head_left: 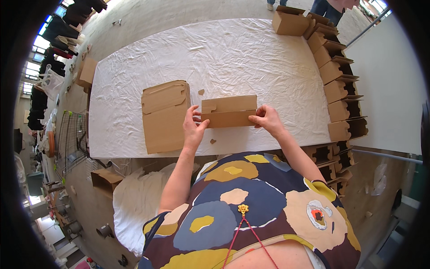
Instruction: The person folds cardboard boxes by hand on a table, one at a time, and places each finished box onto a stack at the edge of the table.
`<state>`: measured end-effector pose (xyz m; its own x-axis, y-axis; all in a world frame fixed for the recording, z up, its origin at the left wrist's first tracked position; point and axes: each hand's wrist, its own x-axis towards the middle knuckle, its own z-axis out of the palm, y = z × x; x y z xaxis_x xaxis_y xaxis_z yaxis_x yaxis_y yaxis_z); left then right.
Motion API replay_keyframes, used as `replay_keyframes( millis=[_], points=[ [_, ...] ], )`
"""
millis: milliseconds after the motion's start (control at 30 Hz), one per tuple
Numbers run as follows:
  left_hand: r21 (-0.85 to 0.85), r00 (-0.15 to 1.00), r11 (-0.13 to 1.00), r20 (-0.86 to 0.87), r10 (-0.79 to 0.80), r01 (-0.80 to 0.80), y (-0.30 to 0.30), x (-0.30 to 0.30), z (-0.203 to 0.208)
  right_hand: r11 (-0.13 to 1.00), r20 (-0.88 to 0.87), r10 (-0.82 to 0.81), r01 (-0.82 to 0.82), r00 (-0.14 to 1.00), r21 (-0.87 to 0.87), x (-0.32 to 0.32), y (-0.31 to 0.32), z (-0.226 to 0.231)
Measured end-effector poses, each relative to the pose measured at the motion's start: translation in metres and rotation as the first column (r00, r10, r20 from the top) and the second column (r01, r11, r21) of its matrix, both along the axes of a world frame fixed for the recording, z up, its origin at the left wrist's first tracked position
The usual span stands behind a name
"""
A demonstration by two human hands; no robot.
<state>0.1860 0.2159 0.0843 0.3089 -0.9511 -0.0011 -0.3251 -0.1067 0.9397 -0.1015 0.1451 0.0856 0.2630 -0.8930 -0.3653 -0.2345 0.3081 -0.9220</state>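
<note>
A small brown cardboard box (227,119) stands partly folded on the white cloth in front of me, its long front panel toward me and a taller panel behind. My left hand (193,129) holds its left end, thumb at the near corner and fingers behind. My right hand (268,121) pinches the right near corner between thumb and fingers. Just left of the box lies a stack of flat cardboard blanks (165,119), close to my left hand. Two small cardboard scraps, one beyond the box (201,92) and one on the near side, rest on the cloth.
Wrinkled white cloth (233,54) covers the table. Rows of folded boxes (333,92) line its right edge, with more below. One larger box (289,23) sits at the far right corner. Beyond it stand people, partly seen. An open carton (106,181) is on the floor at left.
</note>
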Motion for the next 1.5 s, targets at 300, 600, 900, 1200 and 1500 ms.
replay_keyframes(
  millis=[300, 600, 900, 1200, 1500],
  points=[
    [-0.012, 0.98, 0.997, -0.184, -0.078, 0.077, -0.039, 0.014, 0.005, 0.96, 0.214, -0.08, 0.017, 0.974, 0.279, 0.01, 0.038, 0.012],
    [-0.28, 0.696, 0.948, 0.711, 0.1, 0.15, -0.057, -0.034, 0.031, 0.923, 0.078, -0.191, 0.152, 0.978, 0.353, 0.011, 0.024, -0.014],
    [-0.029, 0.703, 0.901, 0.637, -0.317, 0.433, -0.035, -0.089, 0.024, 0.936, 0.104, -0.12, 0.078, 0.987, 0.343, 0.012, 0.029, -0.003],
    [0.105, 0.665, 0.774, 0.447, -0.598, 0.625, -0.036, -0.068, 0.025, 0.982, 0.078, 0.069, -0.082, 0.995, 0.173, -0.013, 0.011, 0.033],
    [0.075, 0.602, 0.625, 0.204, -0.772, 0.777, -0.046, -0.044, 0.025, 0.961, 0.04, 0.276, -0.275, 0.96, -0.034, 0.015, 0.011, 0.02]
  ],
)
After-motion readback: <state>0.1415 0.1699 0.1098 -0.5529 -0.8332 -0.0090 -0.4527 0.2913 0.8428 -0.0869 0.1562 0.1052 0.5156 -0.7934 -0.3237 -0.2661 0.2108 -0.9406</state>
